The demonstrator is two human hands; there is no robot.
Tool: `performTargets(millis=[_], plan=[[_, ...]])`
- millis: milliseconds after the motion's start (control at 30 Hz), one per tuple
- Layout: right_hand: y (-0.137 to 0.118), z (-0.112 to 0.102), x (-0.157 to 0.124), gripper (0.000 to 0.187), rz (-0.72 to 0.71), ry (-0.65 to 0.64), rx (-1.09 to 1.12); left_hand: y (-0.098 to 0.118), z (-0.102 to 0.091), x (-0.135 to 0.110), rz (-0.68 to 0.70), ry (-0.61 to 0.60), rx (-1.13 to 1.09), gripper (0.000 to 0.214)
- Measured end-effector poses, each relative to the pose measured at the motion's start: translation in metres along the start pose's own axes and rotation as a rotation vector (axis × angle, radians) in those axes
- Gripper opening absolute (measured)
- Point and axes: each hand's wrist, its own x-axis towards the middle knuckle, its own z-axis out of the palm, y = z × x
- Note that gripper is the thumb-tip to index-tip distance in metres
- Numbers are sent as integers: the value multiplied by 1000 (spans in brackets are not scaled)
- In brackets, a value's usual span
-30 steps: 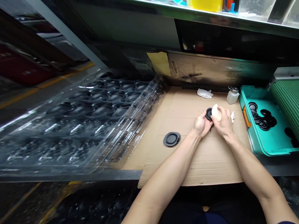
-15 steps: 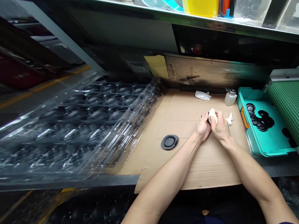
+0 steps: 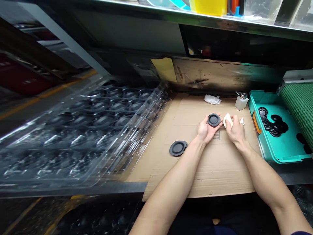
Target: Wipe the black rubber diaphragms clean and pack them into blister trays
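Observation:
My left hand (image 3: 206, 130) holds a small round black disc (image 3: 214, 119) by its edge, face up, above the cardboard sheet (image 3: 190, 153). Just to its right, my right hand (image 3: 234, 130) is closed on a cream-white wiping pad (image 3: 227, 119), a little apart from the disc. A second black disc (image 3: 178, 148) lies flat on the cardboard to the left of my left forearm.
Clear plastic blister trays (image 3: 93, 124) with dark round parts are stacked at the left. A teal bin (image 3: 278, 153) with several black discs stands at the right, beside a green ribbed belt (image 3: 299, 104). A small white bottle (image 3: 241, 100) and a crumpled wipe (image 3: 212, 99) sit at the back.
The two hands have come apart. The pad was pressed on the disc; now the right hand holds it off to the right and the disc's face shows in the left hand.

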Motion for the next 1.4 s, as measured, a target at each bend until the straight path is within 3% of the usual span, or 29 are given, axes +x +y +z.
performTargets(millis=[67,133,267,333,400,467,600,700,833,967,1067,1200,1267,1400], plan=[[2,1,-1,37,-22,-35,-4,3,-2,0,54,-31,42,34],[2,4,-2,38,-25,-89,-49,2,-3,-3,212,-59,171,40],[4,7,-2,42,-14,-156,-127,-9,0,-16,781,-81,730,84],[6,7,-1,42,-16,-164,-132,-13,2,-24,1032,-79,1023,91],[8,7,0,40,-14,-173,-130,-15,3,-28,1172,-66,1217,93],[9,7,1,40,-13,-173,-129,-15,3,-30,1221,-49,1302,95],[8,6,2,40,-21,-157,-153,-13,2,-30,1183,-18,1282,93],[8,7,2,40,-28,-158,-155,-14,1,-29,1075,-35,1155,78],[9,9,2,40,-13,-146,-141,-12,0,-13,700,-52,874,33],[7,12,3,33,-5,-149,-154,15,-1,24,393,115,762,23],[5,11,3,33,3,-177,-171,51,-6,50,296,169,1054,15],[5,13,1,31,-3,-219,-154,96,-21,69,218,68,1592,19],[5,15,0,30,-9,-223,-134,110,-30,75,178,27,1850,28],[6,21,-1,31,2,-216,-65,128,-29,89,175,146,2291,63]])
